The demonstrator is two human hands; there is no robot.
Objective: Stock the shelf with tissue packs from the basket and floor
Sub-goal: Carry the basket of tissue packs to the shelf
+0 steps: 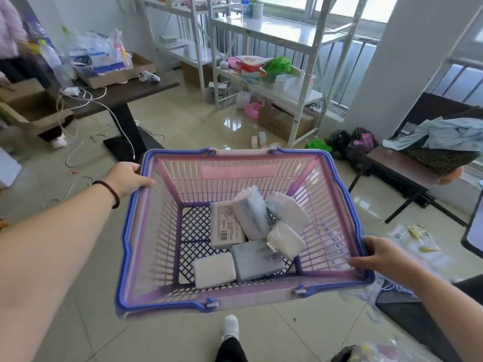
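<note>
1. At centre frame: pink basket (337,205) w/ blue rim, held off the floor by both hands, mouth facing the camera.
2. Left hand (128,177), at 10 o'clock on the basket: fingers curled over the rim, thumb lying inside the wall. Dark bead bracelet (111,192) on the wrist.
3. Right hand (376,253), at 4 o'clock on the basket: fingers wrapped over the rim, thumb along the inner wall.
4. Tissue packs (251,212): six seen, all inside the basket, heaped toward its 3 o'clock side. One shows a barcode label; two lie flat at 6 o'clock of the pile; rest tilted, touching each other.
5. White metal shelf (264,30) at 12 o'clock, well apart from the basket; mixed goods on its lower tier, top tier mostly bare.
6. Dark table (122,95) at 10 o'clock, carrying a cardboard box (115,74) and cables.
7. White shoe (231,326) at 6 o'clock, on the tiled floor.
</note>
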